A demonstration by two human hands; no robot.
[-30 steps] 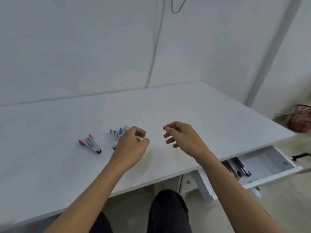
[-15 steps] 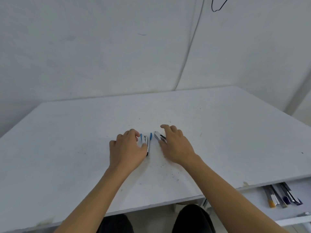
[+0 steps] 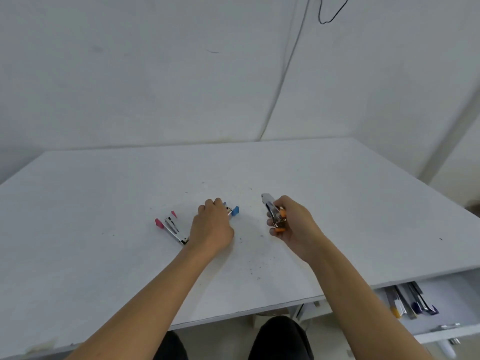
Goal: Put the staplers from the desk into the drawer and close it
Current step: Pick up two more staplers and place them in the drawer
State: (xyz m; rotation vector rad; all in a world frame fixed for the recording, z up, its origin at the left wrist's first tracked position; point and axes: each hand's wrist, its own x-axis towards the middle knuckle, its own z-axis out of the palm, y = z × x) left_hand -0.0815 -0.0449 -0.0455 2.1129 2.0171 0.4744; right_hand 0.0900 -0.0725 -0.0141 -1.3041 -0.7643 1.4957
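My right hand (image 3: 296, 224) is lifted a little above the white desk (image 3: 337, 203) and is closed around a silver stapler with orange ends (image 3: 275, 216). My left hand (image 3: 211, 227) rests on the desk with its fingers curled over a blue-tipped stapler (image 3: 232, 211), whose blue ends stick out past the knuckles. A pink-tipped stapler (image 3: 171, 227) lies free on the desk just left of my left hand. The drawer (image 3: 446, 331) stands pulled out under the desk's front right edge, with several staplers (image 3: 410, 300) lying inside.
A black cable (image 3: 283, 79) runs down the white wall behind the desk. My knees (image 3: 280, 339) show below the desk's front edge. Small dark specks dot the desktop near the hands.
My right hand has picked up the orange-ended stapler and drawn back to the right. My left hand has closed over the blue-tipped stapler. The pink-tipped stapler is uncovered again.
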